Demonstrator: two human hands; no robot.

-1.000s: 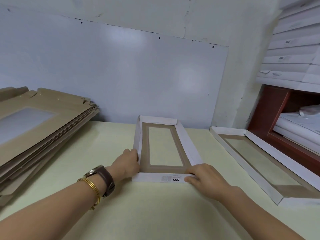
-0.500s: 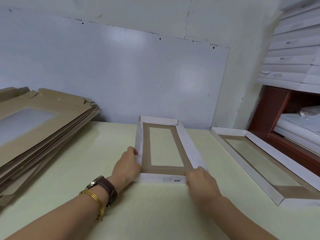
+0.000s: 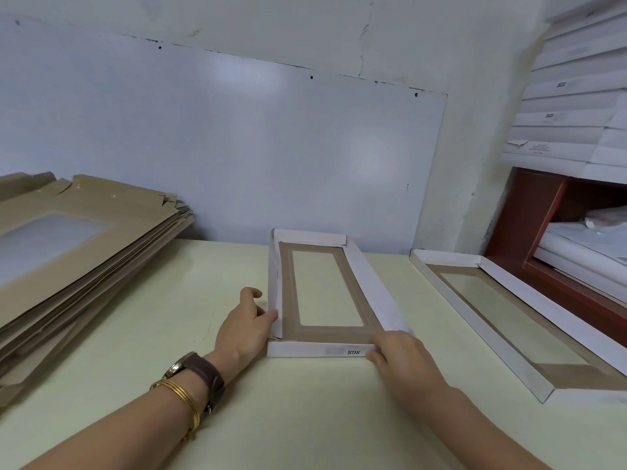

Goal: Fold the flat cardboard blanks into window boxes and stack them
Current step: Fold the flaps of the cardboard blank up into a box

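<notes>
Two hands work the near end of one window box (image 3: 369, 290). Our left hand (image 3: 249, 325) sets its thumb against the left wall, fingers loosely curled. Our right hand (image 3: 400, 354) pinches the near right corner. We judge this box nearly formed; it holds nothing. To the right on the surface (image 3: 305, 418) lies one finished box (image 3: 444, 258), likewise holding nothing. Many flat blanks (image 3: 84, 249) remain at left, and folded boxes (image 3: 576, 130) are stacked at upper right.

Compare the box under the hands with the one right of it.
The centre box is handled: left hand touches its left wall, right hand grips its near right corner; the right box lies untouched. The centre box's left wall bows inward; the right box's walls look straight. Both: white outside, brown inside, open side up.
</notes>
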